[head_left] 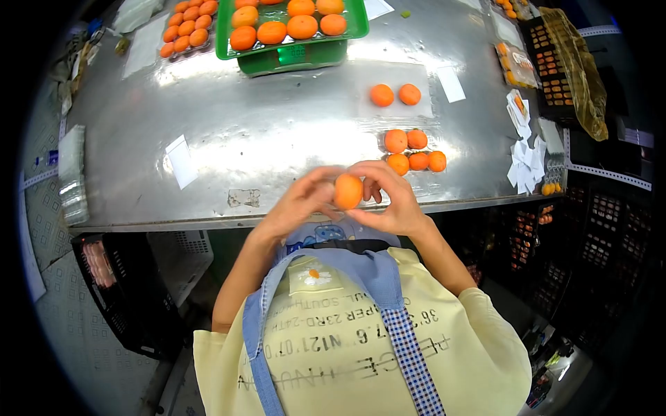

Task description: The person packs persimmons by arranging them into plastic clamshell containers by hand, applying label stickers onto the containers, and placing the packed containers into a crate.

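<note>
An orange fruit (348, 191) is held between my two hands just above the table's front edge. My left hand (310, 196) touches its left side, the fingers curved and slightly blurred. My right hand (390, 197) curls round its right side. Right behind my right hand, several orange fruits (396, 141) sit in a clear plastic tray. Farther back, two more fruits (381, 95) lie on a clear sheet or tray.
A green scale (293, 58) bears a green tray (362, 21) of fruits at the back. Filled clear packs (186, 31) stand back left. Stacked clear trays (72, 175) are at the left edge, paper slips (527, 163) at the right. Black crates (132, 291) are below the table.
</note>
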Available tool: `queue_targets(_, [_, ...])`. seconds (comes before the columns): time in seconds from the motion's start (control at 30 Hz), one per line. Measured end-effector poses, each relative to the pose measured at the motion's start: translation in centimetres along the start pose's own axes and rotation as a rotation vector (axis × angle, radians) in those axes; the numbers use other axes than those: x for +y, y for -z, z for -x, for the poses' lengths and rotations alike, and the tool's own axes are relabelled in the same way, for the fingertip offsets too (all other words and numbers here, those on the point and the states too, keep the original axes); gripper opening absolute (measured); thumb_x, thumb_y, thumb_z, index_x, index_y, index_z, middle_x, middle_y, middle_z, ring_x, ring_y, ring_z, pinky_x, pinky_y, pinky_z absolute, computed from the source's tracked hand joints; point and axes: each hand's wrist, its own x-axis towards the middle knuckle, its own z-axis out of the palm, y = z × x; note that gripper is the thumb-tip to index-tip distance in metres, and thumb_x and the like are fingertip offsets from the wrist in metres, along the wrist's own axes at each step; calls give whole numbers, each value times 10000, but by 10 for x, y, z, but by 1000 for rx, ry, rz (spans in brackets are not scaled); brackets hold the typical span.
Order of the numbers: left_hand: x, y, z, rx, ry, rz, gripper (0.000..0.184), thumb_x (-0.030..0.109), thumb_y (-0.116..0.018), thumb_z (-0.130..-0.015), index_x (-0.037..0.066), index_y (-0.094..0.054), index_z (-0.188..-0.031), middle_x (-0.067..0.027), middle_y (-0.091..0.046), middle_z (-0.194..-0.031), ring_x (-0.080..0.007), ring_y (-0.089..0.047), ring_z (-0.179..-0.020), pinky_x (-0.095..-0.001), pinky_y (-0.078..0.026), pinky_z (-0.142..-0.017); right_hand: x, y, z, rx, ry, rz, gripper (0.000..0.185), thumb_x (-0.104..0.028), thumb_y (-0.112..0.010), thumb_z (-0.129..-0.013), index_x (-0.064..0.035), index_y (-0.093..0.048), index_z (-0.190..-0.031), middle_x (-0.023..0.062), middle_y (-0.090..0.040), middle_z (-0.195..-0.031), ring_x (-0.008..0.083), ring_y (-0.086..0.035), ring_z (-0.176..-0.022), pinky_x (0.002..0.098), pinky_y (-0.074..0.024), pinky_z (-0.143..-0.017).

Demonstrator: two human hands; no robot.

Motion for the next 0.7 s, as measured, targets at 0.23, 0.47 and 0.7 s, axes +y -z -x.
queue_targets(0.23, [-10, -2, 0, -48, -332, 94, 642, 124, -774, -771, 52, -461, -1327, -157, -528, -1287, -251, -599, -1095, -367, -529, -906, -1, -5, -1, 107, -60, -267, 603, -62, -761, -712, -48, -513, -1261, 79, -592, -1136, 107, -558, -738, 221, -450, -594])
queue_targets(0.47, [-13, -4, 4, 77, -460, 100, 596, -20, -747, -734, 71, -492, -1265, -161, -444, -1374, -301, -587, -1101, -317, -579, -763, 13, -8, 3, 141, -188, -335, 464, -18, -685, -808, -40, -516, -1240, 72, -616, -1049, 62, -553, -733, 206, -443, -640])
queue_targets(0.7, [-1, 0, 10, -110, -223, 739, 384, 350, -491, -974, 86, -488, -1252, -163, -528, -1211, -124, -496, -714, -181, -361, -461, 19, -10, 3, 112, -255, -297, 385, -32, -656, -854, -18, -524, -1216, 48, -621, -991, 77, -573, -818, 218, -457, -726])
